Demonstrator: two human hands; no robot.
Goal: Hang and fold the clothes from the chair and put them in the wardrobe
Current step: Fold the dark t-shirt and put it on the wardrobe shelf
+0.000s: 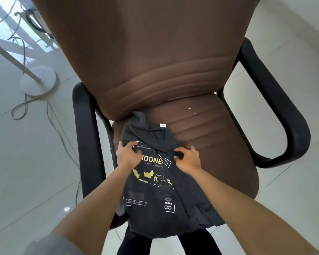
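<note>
A dark grey T-shirt with a yellow map print and white lettering lies crumpled on the front left of the brown chair seat and hangs over its front edge. My left hand grips the shirt's upper left part, fingers curled into the cloth. My right hand pinches a fold of the shirt near its upper right. Both hands sit a short way apart, over the lettering. The wardrobe is not in view.
The chair has a tall brown backrest and black armrests, one on the left and one on the right. A white lamp base and loose cables lie on the white tiled floor at left.
</note>
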